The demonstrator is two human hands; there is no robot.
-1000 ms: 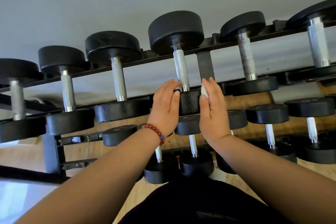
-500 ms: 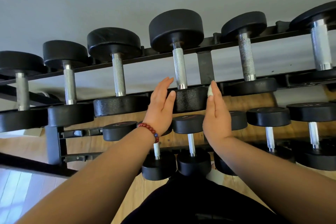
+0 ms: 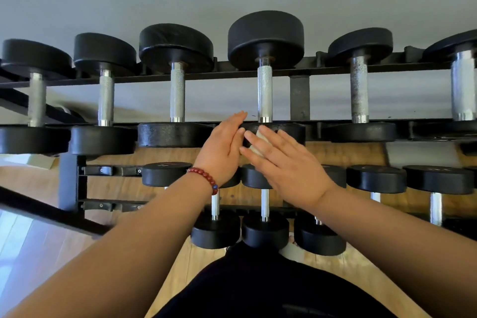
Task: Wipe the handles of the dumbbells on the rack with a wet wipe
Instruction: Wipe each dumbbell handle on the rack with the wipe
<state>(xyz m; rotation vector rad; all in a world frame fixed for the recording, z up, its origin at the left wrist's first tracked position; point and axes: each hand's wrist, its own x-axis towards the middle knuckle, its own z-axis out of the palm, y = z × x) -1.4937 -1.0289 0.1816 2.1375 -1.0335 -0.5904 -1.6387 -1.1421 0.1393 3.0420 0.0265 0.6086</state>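
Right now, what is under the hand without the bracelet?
A white wet wipe peeks out between the fingers of the right hand, in front of the black end of a dumbbell. The hand covers the rest of the wipe.

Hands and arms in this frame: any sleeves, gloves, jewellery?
No gloves or sleeves in view. The left hand has a bracelet of round dark red beads with one blue bead at the wrist. The right hand shows no rings or wristwear.
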